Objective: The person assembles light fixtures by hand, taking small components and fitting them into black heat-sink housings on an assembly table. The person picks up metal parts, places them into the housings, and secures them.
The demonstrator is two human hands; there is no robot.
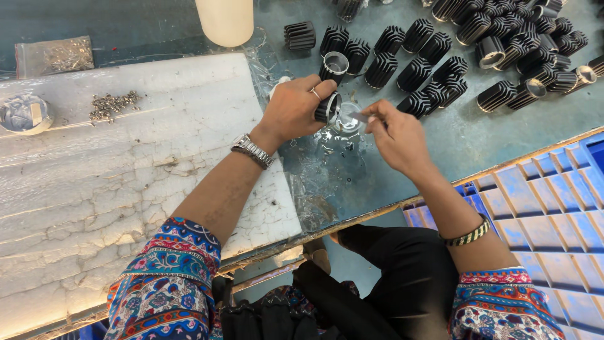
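While I scan from nine o'clock, I see a clear round container [24, 114] on the cracked white board [126, 189], a small heap of screws [113, 106] beside it, and a cream cylinder [224, 20] at twelve o'clock. My left hand [294, 108] is clamped around a black finned housing [326, 108], tilted with its open end toward three o'clock. My right hand [393, 135] pinches a clear round lens [350, 116] just at that opening. I judge the lens could slip or seat crooked, since the pinch is only at its edge. Loose finned housings [440, 56] spread toward two o'clock, and a blue crate [553, 214] sits at four o'clock. Fingers hide the housing's far side, and whether lens and rim touch I cannot tell
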